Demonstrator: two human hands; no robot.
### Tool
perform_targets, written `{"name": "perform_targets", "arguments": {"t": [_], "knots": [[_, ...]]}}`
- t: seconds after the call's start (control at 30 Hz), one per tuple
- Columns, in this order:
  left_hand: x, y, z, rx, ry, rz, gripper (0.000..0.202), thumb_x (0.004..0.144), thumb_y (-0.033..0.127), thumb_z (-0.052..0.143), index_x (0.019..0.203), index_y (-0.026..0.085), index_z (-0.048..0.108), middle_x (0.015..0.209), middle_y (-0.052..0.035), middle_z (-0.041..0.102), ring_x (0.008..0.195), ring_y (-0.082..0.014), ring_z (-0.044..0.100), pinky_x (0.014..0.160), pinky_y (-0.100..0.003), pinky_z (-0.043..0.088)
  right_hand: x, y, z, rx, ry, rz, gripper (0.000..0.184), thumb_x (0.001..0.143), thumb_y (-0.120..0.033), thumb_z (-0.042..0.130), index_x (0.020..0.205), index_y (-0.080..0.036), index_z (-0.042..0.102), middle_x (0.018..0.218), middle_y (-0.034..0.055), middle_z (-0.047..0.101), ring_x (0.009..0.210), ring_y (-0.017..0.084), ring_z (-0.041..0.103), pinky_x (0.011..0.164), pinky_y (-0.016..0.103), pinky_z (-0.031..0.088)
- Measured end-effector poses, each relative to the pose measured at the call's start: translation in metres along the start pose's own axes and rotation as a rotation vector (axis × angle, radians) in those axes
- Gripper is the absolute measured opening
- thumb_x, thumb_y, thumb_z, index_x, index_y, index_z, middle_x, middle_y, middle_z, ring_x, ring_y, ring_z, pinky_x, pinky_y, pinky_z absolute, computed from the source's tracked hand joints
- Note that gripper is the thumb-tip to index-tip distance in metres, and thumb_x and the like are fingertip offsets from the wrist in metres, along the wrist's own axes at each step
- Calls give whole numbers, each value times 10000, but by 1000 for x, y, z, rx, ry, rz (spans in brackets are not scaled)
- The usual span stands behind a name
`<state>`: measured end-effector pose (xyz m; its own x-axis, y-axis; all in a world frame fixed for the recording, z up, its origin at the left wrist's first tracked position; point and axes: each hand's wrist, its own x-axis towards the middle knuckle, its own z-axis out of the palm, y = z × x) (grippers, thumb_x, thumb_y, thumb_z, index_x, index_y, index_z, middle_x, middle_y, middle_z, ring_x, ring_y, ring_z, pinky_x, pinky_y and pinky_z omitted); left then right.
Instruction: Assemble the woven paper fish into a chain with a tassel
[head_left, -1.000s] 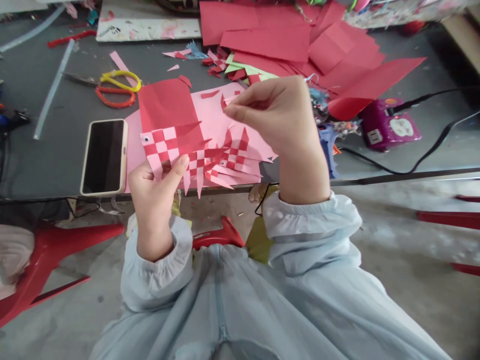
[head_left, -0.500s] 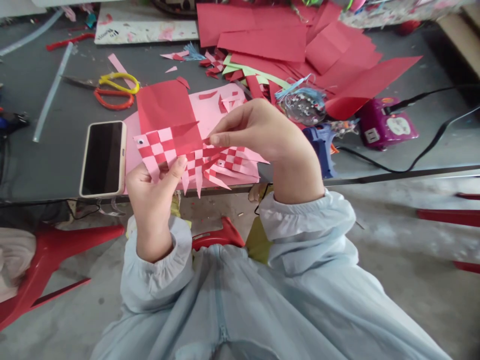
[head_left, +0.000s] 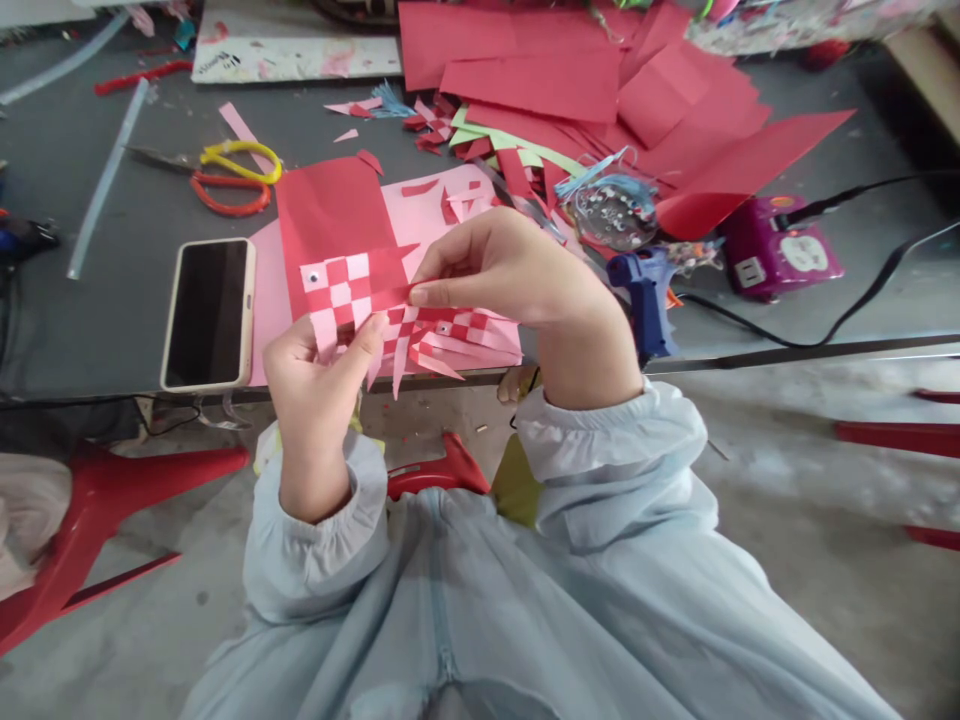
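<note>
My left hand (head_left: 319, 385) pinches the lower edge of a woven red-and-pink paper fish (head_left: 346, 290) with a googly eye, held just above the table's front edge. My right hand (head_left: 510, 265) is closed in a pinch on the fish's right end, thumb and fingers pressed on a red strip. Behind it lie more woven paper fish (head_left: 465, 335) on a pink sheet (head_left: 424, 225), with a red sheet (head_left: 326, 205) overlapping at the left.
A phone (head_left: 208, 312) lies face up at the left on the grey table (head_left: 90, 310). Scissors with yellow and red handles (head_left: 229, 175) lie behind it. A blue glue gun (head_left: 646, 290), a purple power strip (head_left: 776, 255), a tray of googly eyes (head_left: 611, 210) and red paper sheets (head_left: 600, 80) sit to the right. Red stools stand on the floor.
My right hand came down from above the pink sheet and pinched the fish's right end. The left hand shifted the fish slightly right.
</note>
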<state>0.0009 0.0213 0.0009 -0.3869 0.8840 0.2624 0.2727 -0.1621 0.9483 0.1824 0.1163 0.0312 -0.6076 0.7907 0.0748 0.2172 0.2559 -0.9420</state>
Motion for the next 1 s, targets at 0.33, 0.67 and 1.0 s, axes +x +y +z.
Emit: {"name": "perform_targets", "arguments": {"t": [0.33, 0.67, 1.0], "knots": [[1, 2, 3, -66, 51, -3, 141, 761, 289, 831, 691, 228, 725, 620, 51, 586, 655, -119, 609, 662, -268, 534, -1, 2, -6, -101, 31, -23, 167, 754, -322, 790, 739, -168, 728, 641, -2, 663, 604, 113, 570, 536, 258, 487], [4, -2, 3, -313, 119, -101, 205, 685, 383, 899, 751, 249, 759, 715, 26, 693, 708, -138, 661, 695, -289, 591, -5, 13, -32, -103, 465, -75, 180, 728, -208, 812, 601, -187, 688, 567, -8, 601, 527, 74, 449, 501, 287, 367], [11, -9, 0, -409, 110, -81, 296, 638, 403, 933, 805, 218, 772, 791, 34, 726, 781, -119, 686, 820, -270, 584, -24, -20, -24, -194, 466, 89, 169, 714, -107, 821, 606, -174, 709, 567, -9, 631, 528, 87, 488, 525, 284, 387]]}}
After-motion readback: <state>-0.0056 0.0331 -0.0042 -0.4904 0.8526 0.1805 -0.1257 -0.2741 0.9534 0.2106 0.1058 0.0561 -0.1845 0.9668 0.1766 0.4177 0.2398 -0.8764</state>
